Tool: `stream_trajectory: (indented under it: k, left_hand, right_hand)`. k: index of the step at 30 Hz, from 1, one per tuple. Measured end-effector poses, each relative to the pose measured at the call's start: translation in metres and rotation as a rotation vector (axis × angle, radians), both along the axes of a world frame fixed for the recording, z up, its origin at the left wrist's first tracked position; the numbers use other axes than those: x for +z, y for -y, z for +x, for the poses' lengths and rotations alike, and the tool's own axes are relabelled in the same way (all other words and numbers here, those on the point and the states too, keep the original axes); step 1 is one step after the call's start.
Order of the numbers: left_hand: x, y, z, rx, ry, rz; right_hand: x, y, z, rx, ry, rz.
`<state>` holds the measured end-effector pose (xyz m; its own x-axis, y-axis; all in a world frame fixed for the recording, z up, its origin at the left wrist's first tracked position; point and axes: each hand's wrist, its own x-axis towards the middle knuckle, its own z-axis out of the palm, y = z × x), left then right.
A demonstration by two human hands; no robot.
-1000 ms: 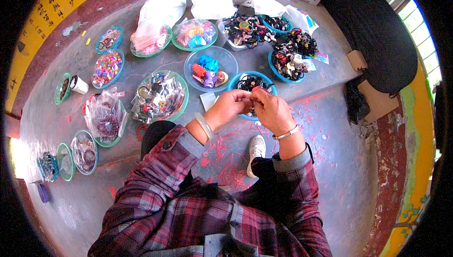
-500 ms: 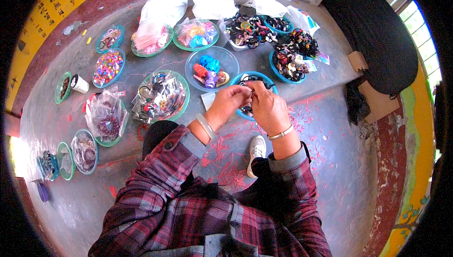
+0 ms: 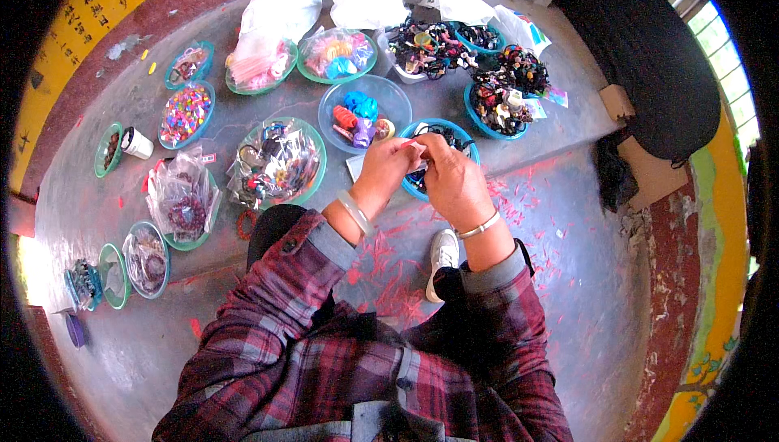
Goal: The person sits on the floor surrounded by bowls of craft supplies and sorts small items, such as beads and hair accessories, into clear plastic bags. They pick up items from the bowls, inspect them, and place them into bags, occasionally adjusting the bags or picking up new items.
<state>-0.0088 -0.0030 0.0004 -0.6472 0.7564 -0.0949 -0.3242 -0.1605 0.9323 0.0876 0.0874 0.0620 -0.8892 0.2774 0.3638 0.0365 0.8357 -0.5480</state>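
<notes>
My left hand (image 3: 385,171) and my right hand (image 3: 456,186) meet with their fingertips pinched together, both closed. Something small and pale shows between them, mostly covered by the fingers; its kind I cannot make out. Just beyond and below the fingers is a blue basin (image 3: 475,150) with black, cord-like items in it. A clear bluish bowl (image 3: 331,107) farther off holds blue, red and purple bundles. To the left of my hands, a green-rimmed basin (image 3: 322,162) is heaped with small accessories in clear plastic bags.
Behind stand a basin of dark hair-tie-like items (image 3: 501,109), a white tub (image 3: 410,77) and white bags (image 3: 282,14). Leftward are a bowl of colourful beads (image 3: 186,115) and a white cup (image 3: 138,146). Red scraps (image 3: 389,268) litter the floor near my shoe (image 3: 443,259).
My fingers have closed in more tightly over the small thing, and the left hand has turned slightly inward. A pale, pinkish bit now shows between the fingertips.
</notes>
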Motion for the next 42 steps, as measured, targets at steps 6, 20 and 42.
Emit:
stream_trajectory:
  k: [6,20,42]
  left_hand:
    - [0.011,0.004,-0.021,0.006,-0.189,-0.079]
    - [0.003,0.007,-0.037,0.005,-0.023,-0.02]
    - [0.001,-0.004,-0.039,0.012,-0.06,-0.068]
  right_hand:
    - [0.0,-0.048,-0.001,-0.092,-0.301,-0.557]
    - [-0.16,-0.109,-0.034,-0.29,0.478,0.078]
    - [-0.206,-0.128,-0.056,-0.001,0.83,0.613]
